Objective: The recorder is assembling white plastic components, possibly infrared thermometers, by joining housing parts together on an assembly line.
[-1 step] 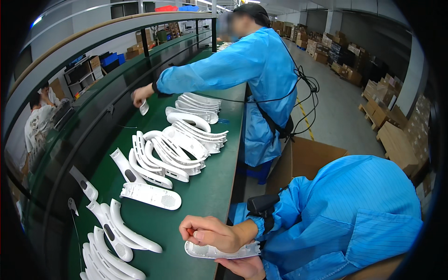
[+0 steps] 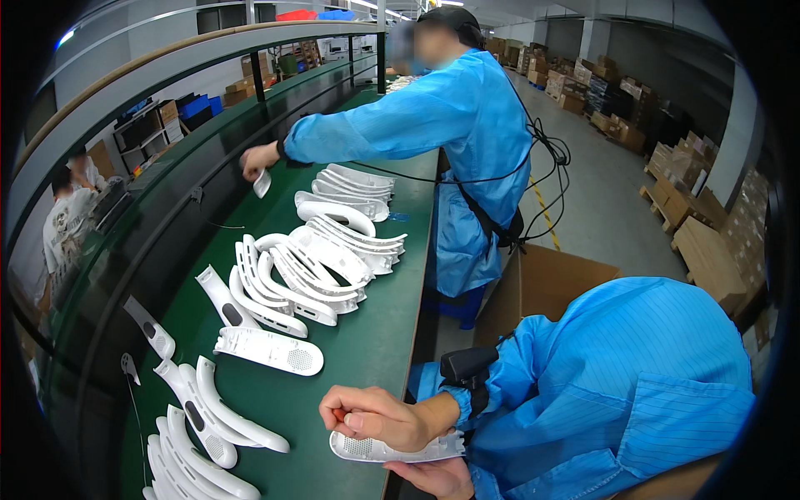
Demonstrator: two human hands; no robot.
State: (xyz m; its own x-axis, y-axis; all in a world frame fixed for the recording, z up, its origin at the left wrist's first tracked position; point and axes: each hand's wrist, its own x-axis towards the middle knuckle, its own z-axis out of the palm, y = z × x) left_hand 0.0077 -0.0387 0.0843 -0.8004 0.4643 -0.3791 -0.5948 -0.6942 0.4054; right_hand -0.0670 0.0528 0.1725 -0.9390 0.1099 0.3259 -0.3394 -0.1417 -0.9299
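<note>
A white curved plastic panel (image 2: 367, 449) with a perforated patch of small holes is held at the front edge of the green bench. My left hand (image 2: 435, 477) lies palm up beneath it and grips its near edge; most of its fingers are hidden. My right hand (image 2: 375, 417) is closed in a fist over the panel. A small red-orange piece (image 2: 339, 413) shows between its fingers, perhaps part of a tool, though its kind cannot be made out. Nearest to my hands on the bench, another perforated white panel (image 2: 271, 349) lies flat.
Several curved white panels (image 2: 304, 271) are piled along the green bench (image 2: 367, 350), with more (image 2: 200, 458) at the near left. Across the bench's right side stands a co-worker (image 2: 417, 117) in blue, holding a small white piece (image 2: 262, 183). An open cardboard box (image 2: 542, 287) stands beside the bench.
The co-worker's outstretched hand has shifted slightly up and to the right with the small white piece. My hands and the panel look the same.
</note>
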